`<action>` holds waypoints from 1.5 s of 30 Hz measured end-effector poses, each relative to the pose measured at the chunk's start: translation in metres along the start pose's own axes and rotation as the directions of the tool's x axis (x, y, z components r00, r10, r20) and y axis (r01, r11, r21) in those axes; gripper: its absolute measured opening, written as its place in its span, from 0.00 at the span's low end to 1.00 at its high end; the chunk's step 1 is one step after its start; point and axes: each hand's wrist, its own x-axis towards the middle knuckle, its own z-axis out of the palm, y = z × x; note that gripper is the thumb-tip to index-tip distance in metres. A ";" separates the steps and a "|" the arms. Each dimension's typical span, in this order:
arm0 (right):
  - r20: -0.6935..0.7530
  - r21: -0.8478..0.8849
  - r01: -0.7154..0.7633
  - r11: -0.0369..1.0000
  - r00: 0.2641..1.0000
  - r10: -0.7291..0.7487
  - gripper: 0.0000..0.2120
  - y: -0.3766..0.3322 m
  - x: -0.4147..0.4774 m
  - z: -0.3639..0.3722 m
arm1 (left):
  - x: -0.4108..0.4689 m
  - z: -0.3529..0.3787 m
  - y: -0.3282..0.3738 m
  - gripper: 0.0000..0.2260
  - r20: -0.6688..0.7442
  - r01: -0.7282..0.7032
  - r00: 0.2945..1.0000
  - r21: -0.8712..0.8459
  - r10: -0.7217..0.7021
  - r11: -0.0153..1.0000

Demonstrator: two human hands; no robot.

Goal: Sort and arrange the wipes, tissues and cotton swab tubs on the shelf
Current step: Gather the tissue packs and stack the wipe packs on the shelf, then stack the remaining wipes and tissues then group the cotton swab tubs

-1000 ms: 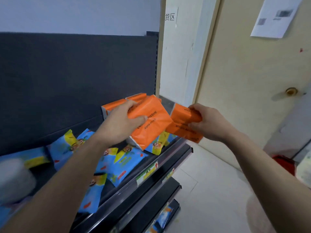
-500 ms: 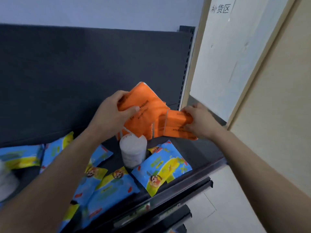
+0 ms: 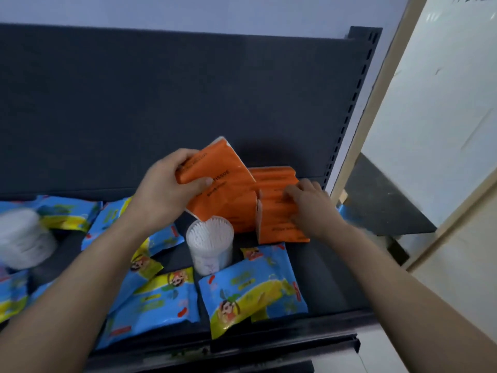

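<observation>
from the head view, my left hand (image 3: 164,189) is closed around an orange tissue pack (image 3: 217,181), thumb across its printed face and fingers wrapped over its upper left edge. the pack is tilted, its top corner leaning toward the dark back panel (image 3: 161,103) of the shelf (image 3: 328,270), its lower edge just above a cotton swab tub (image 3: 210,244).

my right hand (image 3: 312,208) lies palm down with fingers spread on a second orange tissue pack (image 3: 277,211), pressing on its face rather than curled around it. that pack sits on the shelf near the right end, just beside the tilted one and touching it along the left side. another orange pack edge (image 3: 274,173) shows behind it, against the back panel.

the cotton swab tub stands upright in the middle of the shelf, white swab tips showing at the top, just in front of the orange packs. a second white tub (image 3: 22,238) is at the far left, blurred.

blue and yellow wipes packets lie flat and scattered across the front of the shelf: one (image 3: 252,289) just right of the tub and touching its base, one (image 3: 158,305) to the left of that, more under my left forearm, and others (image 3: 67,214) along the back at the left. a pale wall (image 3: 443,103) stands to the right of the shelf's slotted upright (image 3: 352,103).
</observation>
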 end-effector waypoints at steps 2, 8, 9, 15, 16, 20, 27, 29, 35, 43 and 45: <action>-0.019 0.000 0.013 1.000 1.000 -0.013 0.19 -0.001 0.001 0.001 | 0.000 0.000 -0.001 0.13 -0.003 -0.003 1.000 0.016 0.003 1.000; 0.048 -0.058 0.016 0.998 0.999 -0.013 0.19 -0.013 0.000 -0.010 | 0.005 -0.009 -0.005 0.13 -0.007 -0.021 1.000 0.031 0.021 0.999; 0.056 -0.055 0.023 0.998 0.998 -0.020 0.20 -0.017 -0.001 -0.013 | 0.006 -0.011 -0.006 0.13 0.000 -0.015 1.000 0.020 0.015 1.000; 0.145 0.342 0.134 0.930 0.970 -0.193 0.25 -0.074 -0.004 -0.028 | 0.001 -0.030 -0.019 0.13 -0.004 0.010 1.000 0.008 -0.010 1.000; 0.206 0.365 0.132 0.922 0.954 -0.218 0.27 -0.085 -0.004 -0.026 | -0.001 -0.035 -0.022 0.12 -0.010 0.015 1.000 0.016 -0.015 1.000; 0.319 0.358 0.146 0.922 0.909 -0.268 0.34 -0.114 -0.001 -0.011 | -0.011 -0.055 -0.035 0.12 -0.012 0.061 0.998 0.057 -0.060 0.997; 0.290 0.340 0.126 0.932 0.929 -0.231 0.31 -0.112 -0.004 -0.028 | -0.020 -0.059 -0.047 0.13 0.078 0.098 0.991 0.108 -0.106 0.989; 0.238 0.386 0.076 0.919 0.955 -0.179 0.30 -0.101 -0.007 -0.045 | -0.019 -0.053 -0.047 0.13 0.075 0.106 0.990 0.141 -0.117 0.984; 0.050 0.391 -0.036 0.920 0.999 0.018 0.32 -0.069 -0.016 -0.075 | -0.015 -0.019 -0.041 0.15 0.278 0.041 0.954 0.250 -0.113 0.967; 0.018 0.457 -0.095 0.885 0.995 0.097 0.38 -0.040 -0.032 -0.074 | -0.006 0.038 -0.061 0.19 0.363 -0.156 0.928 0.578 -0.081 0.801; 0.032 0.477 -0.089 0.874 0.996 0.084 0.38 -0.037 -0.032 -0.071 | -0.004 0.041 -0.060 0.20 0.292 -0.172 0.956 0.653 -0.036 0.737</action>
